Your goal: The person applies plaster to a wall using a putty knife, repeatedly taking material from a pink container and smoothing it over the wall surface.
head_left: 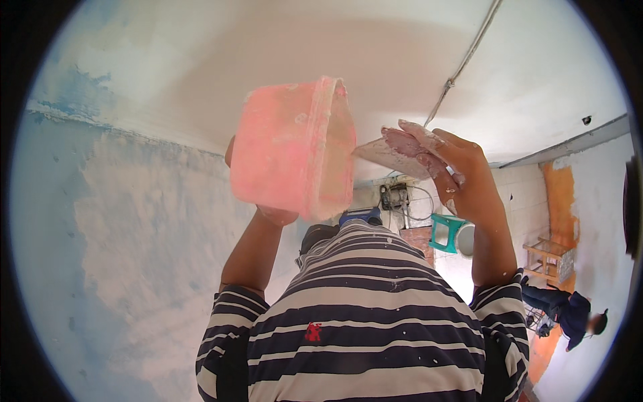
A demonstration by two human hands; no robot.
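A pink plastic tub [278, 141], smeared with pale compound, is tilted on its side with its open mouth toward the right. My left hand [274, 216] grips it from behind and underneath, most of the fingers hidden by it. My right hand [457, 167] is wrapped round the handle of a putty knife [392, 153] coated in grey-white compound. The blade points left, its edge at or just beside the tub's rim; whether they touch I cannot tell.
A pale wall [127, 221] with blue patches fills the left; a cable [449, 84] runs above. Below lie power tools with a hose [395, 197], a teal stool [442, 231] with a white bucket [465, 238], and a wooden stool [549, 261]. Another person [573, 315] is at the right.
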